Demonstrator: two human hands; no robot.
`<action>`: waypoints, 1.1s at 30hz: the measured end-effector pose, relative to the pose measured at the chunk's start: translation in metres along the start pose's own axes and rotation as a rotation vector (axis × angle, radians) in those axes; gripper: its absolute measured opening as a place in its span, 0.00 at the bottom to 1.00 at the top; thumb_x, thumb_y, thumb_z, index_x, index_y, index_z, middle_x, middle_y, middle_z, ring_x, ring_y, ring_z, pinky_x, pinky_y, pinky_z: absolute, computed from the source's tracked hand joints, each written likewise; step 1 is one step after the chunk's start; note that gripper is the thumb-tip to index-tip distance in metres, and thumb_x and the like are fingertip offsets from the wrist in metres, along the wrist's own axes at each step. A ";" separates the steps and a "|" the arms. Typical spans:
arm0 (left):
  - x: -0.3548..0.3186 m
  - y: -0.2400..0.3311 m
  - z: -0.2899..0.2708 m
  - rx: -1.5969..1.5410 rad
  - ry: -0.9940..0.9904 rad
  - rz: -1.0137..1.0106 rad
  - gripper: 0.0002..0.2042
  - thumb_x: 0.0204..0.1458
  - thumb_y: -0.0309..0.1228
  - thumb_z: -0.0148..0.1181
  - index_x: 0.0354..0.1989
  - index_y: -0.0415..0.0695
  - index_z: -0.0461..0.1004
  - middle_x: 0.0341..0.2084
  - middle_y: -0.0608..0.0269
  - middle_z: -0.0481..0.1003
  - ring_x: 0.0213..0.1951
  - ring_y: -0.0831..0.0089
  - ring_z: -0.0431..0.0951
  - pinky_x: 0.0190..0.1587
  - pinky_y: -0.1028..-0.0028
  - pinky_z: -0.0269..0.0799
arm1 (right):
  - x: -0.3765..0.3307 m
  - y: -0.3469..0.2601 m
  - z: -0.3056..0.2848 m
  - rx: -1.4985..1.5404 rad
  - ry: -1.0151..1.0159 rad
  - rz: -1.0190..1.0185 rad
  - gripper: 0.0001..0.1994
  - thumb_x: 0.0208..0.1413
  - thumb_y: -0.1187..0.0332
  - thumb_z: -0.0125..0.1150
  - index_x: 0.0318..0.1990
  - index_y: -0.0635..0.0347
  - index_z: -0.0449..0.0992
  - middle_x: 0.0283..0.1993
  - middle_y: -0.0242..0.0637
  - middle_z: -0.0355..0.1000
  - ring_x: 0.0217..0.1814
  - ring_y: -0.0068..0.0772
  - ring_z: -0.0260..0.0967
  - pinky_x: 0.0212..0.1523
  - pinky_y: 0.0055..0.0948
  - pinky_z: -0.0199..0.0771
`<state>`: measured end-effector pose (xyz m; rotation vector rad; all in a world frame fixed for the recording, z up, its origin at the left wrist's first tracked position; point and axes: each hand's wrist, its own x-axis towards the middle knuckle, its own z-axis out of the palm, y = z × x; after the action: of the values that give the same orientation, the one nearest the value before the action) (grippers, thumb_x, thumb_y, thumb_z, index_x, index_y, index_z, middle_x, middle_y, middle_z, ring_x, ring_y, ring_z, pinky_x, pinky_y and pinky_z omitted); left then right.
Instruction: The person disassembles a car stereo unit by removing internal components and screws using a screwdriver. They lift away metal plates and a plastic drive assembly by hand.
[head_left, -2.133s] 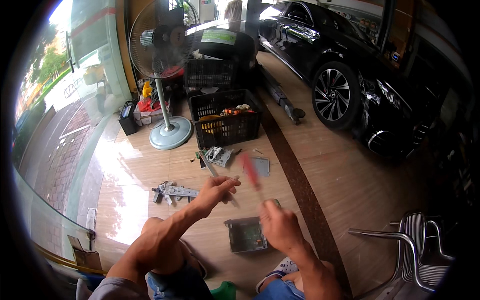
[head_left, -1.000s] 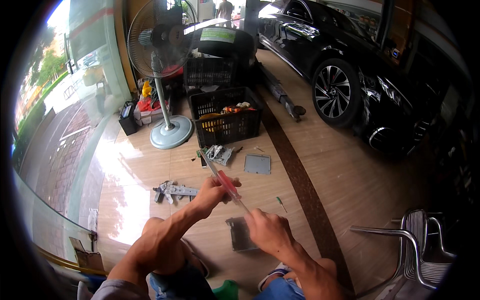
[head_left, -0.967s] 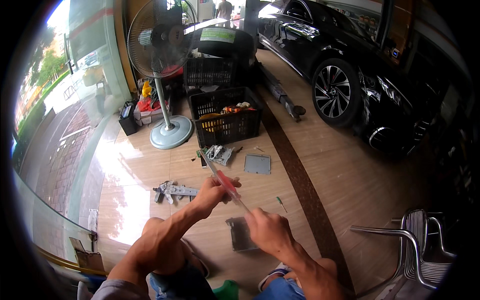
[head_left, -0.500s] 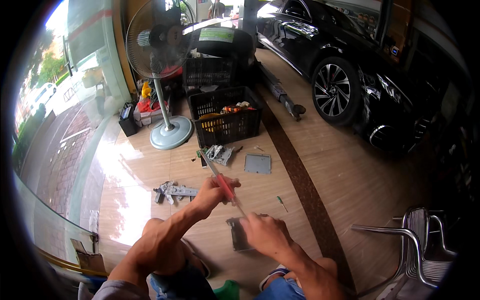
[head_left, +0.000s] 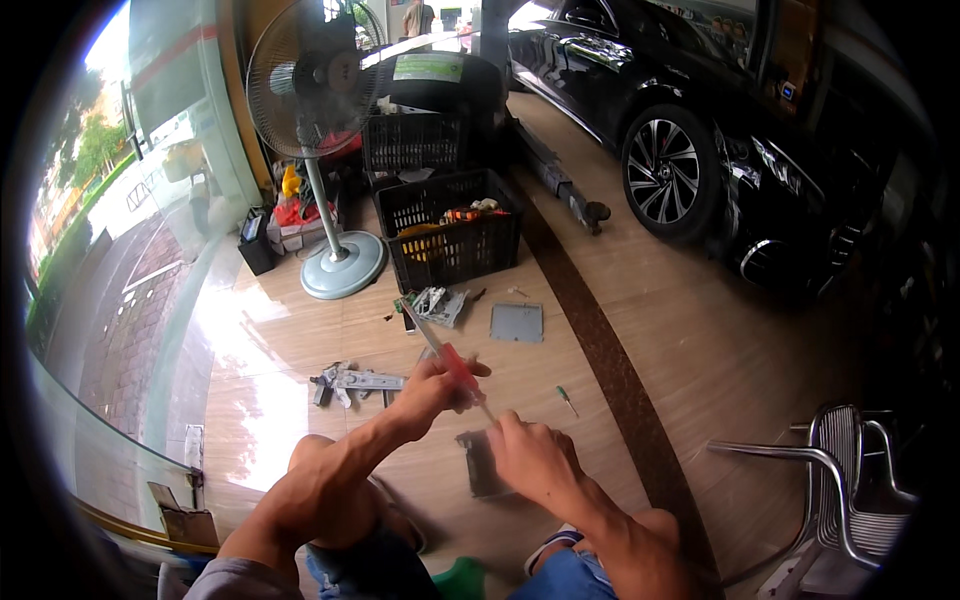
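Observation:
My left hand (head_left: 430, 392) is closed round the red handle of a screwdriver (head_left: 460, 370), whose long metal shaft points up and away to the left. A thin metal rod runs from the handle's near end into my right hand (head_left: 532, 458), which is closed on it. The rod's far end is hidden in the fingers. Below my right hand, a dark flat box-like part (head_left: 482, 470) lies on the floor, partly covered by the hand. To the left of my left hand rests a silvery metal bracket (head_left: 362, 382). A small green-handled screwdriver (head_left: 567, 401) lies to the right.
Farther off lie a grey metal plate (head_left: 517, 323) and a silvery metal frame (head_left: 440, 305). Behind them stand a black plastic crate (head_left: 455, 255) and a fan on a round base (head_left: 342, 268). A black car (head_left: 690, 130) is at the right, a metal chair (head_left: 840, 480) near right.
Both hands and the screwdriver have shifted slightly right in view, with the right hand a little higher. The grips look the same, and the view itself has moved slightly.

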<state>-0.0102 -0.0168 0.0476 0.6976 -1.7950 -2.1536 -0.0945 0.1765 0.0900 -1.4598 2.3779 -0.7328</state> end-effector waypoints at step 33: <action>-0.092 0.043 0.068 0.967 -0.273 0.234 0.12 0.60 0.34 0.55 0.45 0.42 0.81 0.29 0.61 0.80 0.33 0.72 0.80 0.40 0.68 0.76 | 0.012 0.014 -0.059 1.137 0.363 0.136 0.15 0.55 0.62 0.60 0.42 0.66 0.72 0.27 0.37 0.75 0.25 0.26 0.74 0.24 0.29 0.72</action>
<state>0.0294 0.0763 0.1165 0.3179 -2.8923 -1.1795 -0.1383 0.1880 0.1326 -0.6806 1.6155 -1.9673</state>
